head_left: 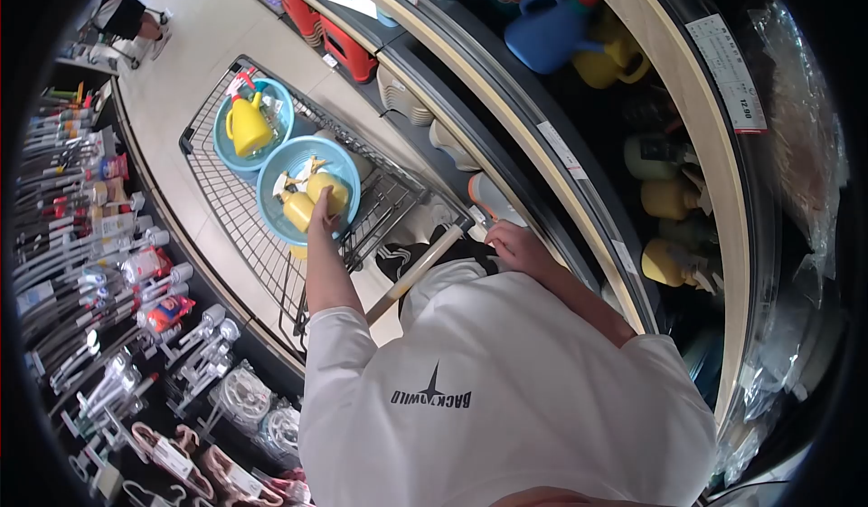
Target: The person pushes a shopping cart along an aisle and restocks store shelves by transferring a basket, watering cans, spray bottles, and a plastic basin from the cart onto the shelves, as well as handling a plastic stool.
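My left hand (324,208) reaches into a light blue basin (264,201) in the shopping cart (237,240). Its fingers are around a yellow spray bottle (333,186). A second yellow spray bottle (297,210) lies beside it in the same basin. Farther forward, another blue basin (218,134) holds a yellow watering can (250,129) and an item with a red and white top. My right hand (513,243) is closed by the right end of the cart's handle (420,272); what its fingers grip is too small to make out.
Shelves (561,150) on the right hold a blue watering can (544,32), yellow bottles (665,198) and red stools (346,50). Hangers and brushes line the left rack (185,312). Another person (149,28) stands by a cart at the upper left.
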Motion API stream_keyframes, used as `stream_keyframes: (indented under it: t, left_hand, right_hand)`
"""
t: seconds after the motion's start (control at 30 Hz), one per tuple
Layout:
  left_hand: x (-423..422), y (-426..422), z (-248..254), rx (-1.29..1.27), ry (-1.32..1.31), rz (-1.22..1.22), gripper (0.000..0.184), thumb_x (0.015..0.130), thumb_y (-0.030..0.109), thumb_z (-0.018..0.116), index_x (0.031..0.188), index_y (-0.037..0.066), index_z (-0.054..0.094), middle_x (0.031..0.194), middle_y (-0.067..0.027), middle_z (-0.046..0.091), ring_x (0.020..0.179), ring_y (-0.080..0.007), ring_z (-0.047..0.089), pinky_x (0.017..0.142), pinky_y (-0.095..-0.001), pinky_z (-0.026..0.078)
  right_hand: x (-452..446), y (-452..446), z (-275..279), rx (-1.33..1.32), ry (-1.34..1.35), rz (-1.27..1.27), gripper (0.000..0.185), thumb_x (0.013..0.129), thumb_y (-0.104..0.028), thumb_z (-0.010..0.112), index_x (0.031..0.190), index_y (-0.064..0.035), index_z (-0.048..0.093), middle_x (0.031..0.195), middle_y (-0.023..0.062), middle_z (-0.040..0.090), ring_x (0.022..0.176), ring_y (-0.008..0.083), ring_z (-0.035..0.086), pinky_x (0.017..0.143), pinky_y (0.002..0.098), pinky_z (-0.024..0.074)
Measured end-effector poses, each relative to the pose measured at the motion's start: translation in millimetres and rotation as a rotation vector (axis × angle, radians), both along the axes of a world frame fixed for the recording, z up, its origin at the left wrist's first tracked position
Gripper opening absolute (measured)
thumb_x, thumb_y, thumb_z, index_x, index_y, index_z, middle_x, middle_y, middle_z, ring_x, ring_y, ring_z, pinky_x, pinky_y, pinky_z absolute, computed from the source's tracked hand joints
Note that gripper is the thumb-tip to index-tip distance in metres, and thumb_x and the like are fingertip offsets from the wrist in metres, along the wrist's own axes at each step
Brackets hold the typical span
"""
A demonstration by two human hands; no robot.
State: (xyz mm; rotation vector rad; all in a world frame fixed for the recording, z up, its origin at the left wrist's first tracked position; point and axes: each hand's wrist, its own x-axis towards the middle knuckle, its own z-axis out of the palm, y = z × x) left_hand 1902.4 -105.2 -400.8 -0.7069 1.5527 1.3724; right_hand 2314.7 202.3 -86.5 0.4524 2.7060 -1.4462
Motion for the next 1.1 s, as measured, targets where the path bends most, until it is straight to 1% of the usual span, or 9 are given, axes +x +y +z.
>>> stream_keyframes:
  t: [0.07,0.17,0.37,0.53,0.57,0.6,0.73,0.97,1.1]
  left_hand:
    - [9,12,72,0.007,-0.066,0.167,0.063,0.087,0.058,0.074,0.13,0.015,0.061,0.118,-0.0071,0.067,0.098,-0.0222,0.065,0.079,-0.0383,0.056]
    - [28,14,118,0.227,0.021,0.281,0.061,0.09,0.055,0.073,0.134,0.015,0.058,0.118,-0.0089,0.067,0.1,-0.0227,0.066,0.079,-0.0366,0.056]
    - [117,-6,249,0.507,0.33,0.39,0.071,0.099,0.042,0.069,0.15,0.001,0.041,0.146,-0.0149,0.051,0.123,-0.0338,0.063,0.107,-0.0412,0.055]
    - [224,-7,355,0.969,0.322,0.278,0.073,0.101,0.051,0.053,0.154,0.001,0.042,0.147,-0.0192,0.055,0.124,-0.041,0.064,0.099,-0.0487,0.056]
    - [246,6,385,0.876,0.264,0.411,0.074,0.099,0.052,0.05,0.155,0.004,0.042,0.148,-0.0188,0.055,0.126,-0.0403,0.061,0.096,-0.0504,0.053]
    - [260,6,386,0.936,0.193,0.389,0.074,0.099,0.053,0.047,0.155,0.006,0.041,0.148,-0.0186,0.055,0.126,-0.0406,0.06,0.094,-0.0496,0.053]
    - [290,6,385,1.1,0.016,0.23,0.075,0.098,0.057,0.04,0.157,0.011,0.041,0.146,-0.0182,0.055,0.119,-0.0425,0.06,0.093,-0.047,0.052]
    - [299,-28,382,1.178,-0.128,0.007,0.079,0.1,0.066,0.038,0.157,0.011,0.04,0.145,-0.0177,0.055,0.119,-0.0415,0.06,0.091,-0.0448,0.053]
    - [305,-43,374,0.85,0.083,-0.115,0.067,0.109,0.056,0.038,0.153,0.007,0.044,0.145,-0.0146,0.057,0.123,-0.0324,0.062,0.099,-0.0425,0.051]
  right_hand:
    - [1,3,1,-0.01,0.038,-0.031,0.011,0.099,-0.004,0.059,0.105,-0.0043,0.068,0.105,0.0094,0.068,0.096,0.0278,0.068,0.082,0.0363,0.0545]
    - [-11,5,14,-0.113,0.055,-0.018,0.011,0.1,-0.002,0.058,0.106,-0.0029,0.067,0.104,0.0104,0.067,0.091,0.0262,0.066,0.079,0.0348,0.0529]
    - [-53,-7,27,-0.274,0.23,-0.019,0.011,0.101,0.0,0.061,0.11,-0.0002,0.067,0.105,0.0087,0.067,0.094,0.0175,0.066,0.079,0.0288,0.0525]
    - [-87,-34,41,-0.636,0.143,0.034,0.03,0.1,-0.005,0.069,0.13,-0.0021,0.063,0.122,0.0067,0.067,0.104,0.0106,0.063,0.084,0.0251,0.0531]
    - [-93,-42,47,-0.739,0.142,0.08,0.04,0.1,-0.006,0.07,0.138,-0.0034,0.059,0.127,0.0072,0.066,0.106,0.011,0.062,0.086,0.0254,0.053]
    - [-97,-46,45,-0.768,0.124,0.186,0.063,0.098,-0.011,0.075,0.153,-0.0054,0.045,0.138,0.0091,0.062,0.116,0.0158,0.062,0.096,0.0305,0.053]
    - [-92,-75,58,-0.962,0.014,0.302,0.089,0.091,-0.026,0.085,0.159,-0.0025,0.034,0.149,0.0125,0.054,0.14,0.024,0.052,0.114,0.0417,0.0466]
    - [-50,-123,62,-0.988,0.142,0.173,0.093,0.086,-0.021,0.087,0.159,-0.0053,0.031,0.153,0.0112,0.049,0.144,0.0237,0.048,0.12,0.0411,0.0397]
    - [-13,-149,53,-0.978,0.173,-0.058,0.089,0.086,-0.01,0.083,0.158,-0.0058,0.031,0.149,0.0091,0.051,0.14,0.0208,0.05,0.118,0.0391,0.0413]
